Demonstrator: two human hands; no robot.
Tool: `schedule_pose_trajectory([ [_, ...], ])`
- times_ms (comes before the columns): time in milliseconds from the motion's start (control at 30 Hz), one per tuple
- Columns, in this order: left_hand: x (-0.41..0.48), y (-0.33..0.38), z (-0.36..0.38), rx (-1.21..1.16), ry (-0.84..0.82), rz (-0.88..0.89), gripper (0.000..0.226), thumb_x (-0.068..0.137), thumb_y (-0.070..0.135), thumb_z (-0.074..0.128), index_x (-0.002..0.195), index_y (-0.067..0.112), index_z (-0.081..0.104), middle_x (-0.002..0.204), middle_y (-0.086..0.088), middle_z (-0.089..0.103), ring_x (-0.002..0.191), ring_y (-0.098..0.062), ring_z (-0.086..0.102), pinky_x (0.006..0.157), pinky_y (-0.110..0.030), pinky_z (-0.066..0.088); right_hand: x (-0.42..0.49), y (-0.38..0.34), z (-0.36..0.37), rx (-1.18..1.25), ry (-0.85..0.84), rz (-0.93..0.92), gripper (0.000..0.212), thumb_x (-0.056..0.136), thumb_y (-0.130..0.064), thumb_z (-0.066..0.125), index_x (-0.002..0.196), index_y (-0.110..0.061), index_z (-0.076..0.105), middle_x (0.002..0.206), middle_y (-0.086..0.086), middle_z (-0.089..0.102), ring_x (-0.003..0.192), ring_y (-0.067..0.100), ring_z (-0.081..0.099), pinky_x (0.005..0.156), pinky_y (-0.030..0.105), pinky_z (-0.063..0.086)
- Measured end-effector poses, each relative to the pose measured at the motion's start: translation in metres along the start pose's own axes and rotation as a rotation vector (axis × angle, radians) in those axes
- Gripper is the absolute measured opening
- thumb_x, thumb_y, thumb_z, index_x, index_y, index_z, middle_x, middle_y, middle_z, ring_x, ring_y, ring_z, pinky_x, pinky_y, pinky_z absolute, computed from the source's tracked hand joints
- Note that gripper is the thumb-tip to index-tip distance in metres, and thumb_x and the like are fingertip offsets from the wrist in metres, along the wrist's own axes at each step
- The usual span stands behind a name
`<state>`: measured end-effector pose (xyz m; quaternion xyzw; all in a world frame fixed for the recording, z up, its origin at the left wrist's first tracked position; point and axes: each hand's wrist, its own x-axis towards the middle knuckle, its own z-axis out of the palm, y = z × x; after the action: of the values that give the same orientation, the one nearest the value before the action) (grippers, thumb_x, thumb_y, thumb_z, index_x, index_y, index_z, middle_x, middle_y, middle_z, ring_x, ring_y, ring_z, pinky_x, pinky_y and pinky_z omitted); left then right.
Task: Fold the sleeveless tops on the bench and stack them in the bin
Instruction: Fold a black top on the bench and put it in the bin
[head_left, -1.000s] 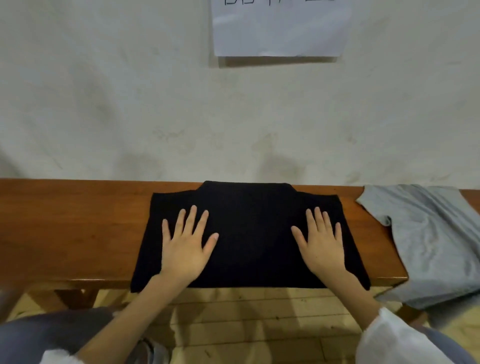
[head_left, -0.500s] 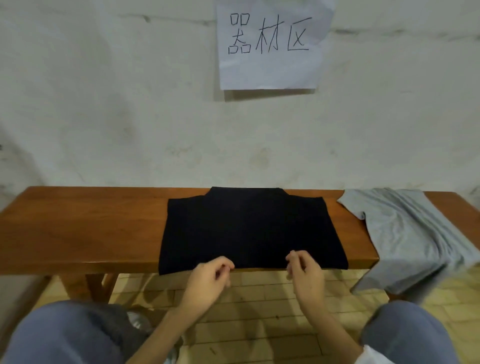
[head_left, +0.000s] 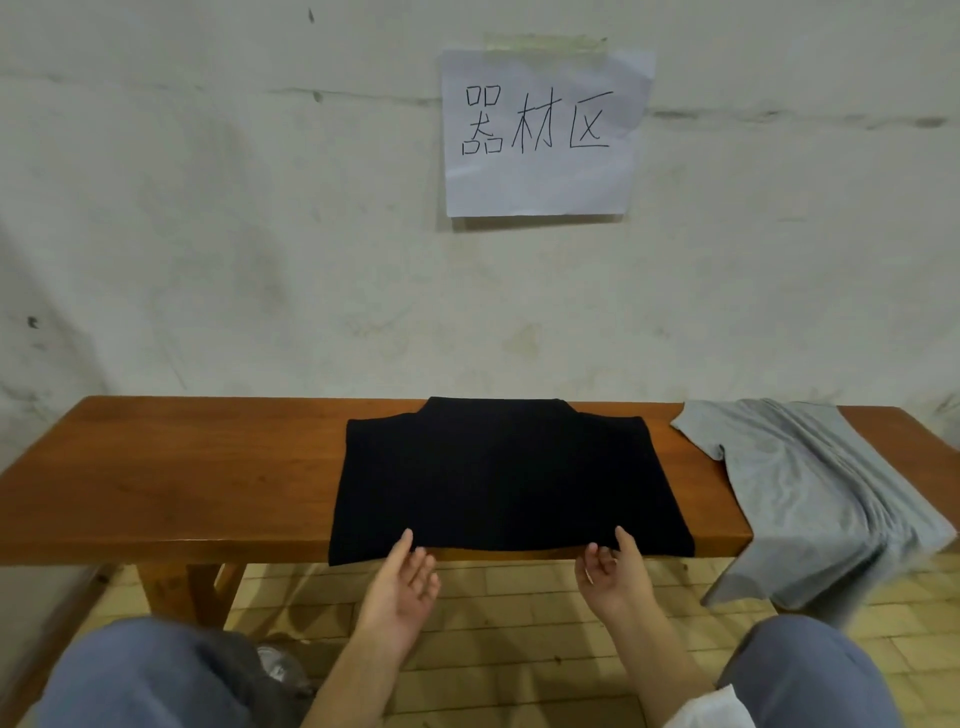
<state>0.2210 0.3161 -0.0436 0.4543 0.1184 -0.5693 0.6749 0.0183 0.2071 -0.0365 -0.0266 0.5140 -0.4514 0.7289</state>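
A second ago your palms lay flat on the black top (head_left: 498, 478), pressing it smooth. Now you have drawn both hands back to its near hem, at the front edge of the bench (head_left: 182, 483). Your left hand (head_left: 402, 577) is turned palm up, thumb over the cloth and fingers curled in under the edge, pinching the hem. Your right hand (head_left: 615, 571) holds the hem the same way further along. Between the two grips the hem sits slightly raised off the wood, while the outer corners hang over the front edge.

The top itself has not shifted: it lies flat in the middle of the bench, its neck end at the wall side and its sides already turned in. So the smoothing looks finished, and you seem set to carry the hem away from you and fold the top in half.

The grey top (head_left: 810, 493) lies rumpled at the right end of the bench, partly hanging off it, and is yet to be folded. A paper sign (head_left: 540, 130) is taped to the wall above. The bin is not in view, so nothing shows as stacked yet.
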Motion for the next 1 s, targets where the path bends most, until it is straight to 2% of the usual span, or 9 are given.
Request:
schedule_pose_trajectory([
  [67,-0.006,0.006,0.006,0.028,0.005,0.048,0.009,0.089,0.019,0.062,0.083,0.016,0.055,0.053,0.003,0.052,0.063,-0.012,0.047,0.069,-0.028,0.042,-0.001,-0.005,0.001,-0.024,0.018,-0.051,0.020,0.095,-0.025,0.053,0.083,-0.011,0.050,0.071,0.000,0.047,0.064,0.011,0.050,0.068,0.030,0.045],
  [133,-0.013,0.017,0.013,0.028,-0.008,0.114,0.014,0.089,0.016,0.059,0.077,0.017,0.052,0.046,0.005,0.043,0.055,-0.011,0.042,0.062,-0.027,0.036,-0.009,-0.014,0.005,-0.024,0.002,-0.131,0.017,0.096,-0.022,0.051,0.084,-0.011,0.052,0.071,0.002,0.049,0.064,0.013,0.051,0.069,0.030,0.046],
  [200,-0.025,0.029,0.020,0.010,-0.039,0.202,0.014,0.089,0.014,0.055,0.076,0.016,0.050,0.047,0.005,0.040,0.049,-0.011,0.042,0.060,-0.027,0.035,-0.019,-0.024,0.008,0.003,-0.017,-0.225,0.010,0.095,-0.021,0.051,0.096,-0.012,0.055,0.080,0.003,0.054,0.068,0.014,0.053,0.071,0.030,0.048],
  [267,-0.039,0.035,0.025,0.054,-0.027,0.353,0.018,0.090,0.012,0.052,0.073,0.015,0.049,0.050,0.003,0.040,0.050,-0.012,0.042,0.061,-0.029,0.036,-0.034,-0.035,0.012,0.026,0.024,-0.340,0.015,0.094,-0.023,0.052,0.107,-0.015,0.055,0.093,0.002,0.059,0.076,0.014,0.057,0.071,0.029,0.049],
  [400,-0.077,0.032,0.040,0.299,0.156,0.765,0.027,0.095,0.011,0.049,0.067,0.010,0.049,0.062,-0.004,0.044,0.060,-0.013,0.045,0.068,-0.027,0.038,-0.065,-0.047,0.020,-0.029,0.209,-0.607,0.022,0.097,-0.032,0.048,0.113,-0.018,0.053,0.101,-0.004,0.058,0.090,0.010,0.056,0.082,0.029,0.048],
  [533,-0.093,0.024,0.044,0.361,0.222,0.999,0.034,0.097,0.010,0.047,0.063,0.007,0.045,0.059,-0.008,0.041,0.048,-0.002,0.044,0.049,-0.008,0.035,-0.088,-0.044,0.020,-0.142,0.197,-0.819,0.022,0.098,-0.036,0.044,0.085,-0.023,0.055,0.080,-0.008,0.053,0.076,0.006,0.051,0.076,0.027,0.040],
  [633,-0.095,0.020,0.040,0.376,0.237,1.046,0.037,0.097,0.011,0.047,0.061,0.007,0.045,0.057,-0.007,0.042,0.046,-0.002,0.045,0.048,-0.009,0.035,-0.096,-0.043,0.018,-0.173,0.184,-0.900,0.029,0.099,-0.034,0.043,0.073,-0.021,0.048,0.071,-0.006,0.047,0.067,0.006,0.047,0.067,0.026,0.038],
  [900,-0.082,0.020,0.040,0.437,0.259,1.060,0.030,0.098,0.019,0.046,0.069,0.012,0.051,0.066,-0.006,0.054,0.057,0.003,0.056,0.058,-0.006,0.042,-0.082,-0.041,0.017,-0.285,0.152,-0.961,0.030,0.100,-0.034,0.042,0.075,-0.019,0.048,0.073,-0.003,0.052,0.069,0.008,0.052,0.066,0.024,0.042],
  [1000,-0.068,0.031,0.055,0.445,0.236,1.063,0.031,0.099,0.022,0.045,0.070,0.013,0.052,0.061,-0.006,0.058,0.054,-0.003,0.057,0.065,-0.018,0.047,-0.071,-0.049,0.034,-0.337,0.152,-0.999,0.035,0.100,-0.033,0.043,0.068,-0.018,0.044,0.066,-0.002,0.047,0.061,0.010,0.048,0.061,0.025,0.040],
])
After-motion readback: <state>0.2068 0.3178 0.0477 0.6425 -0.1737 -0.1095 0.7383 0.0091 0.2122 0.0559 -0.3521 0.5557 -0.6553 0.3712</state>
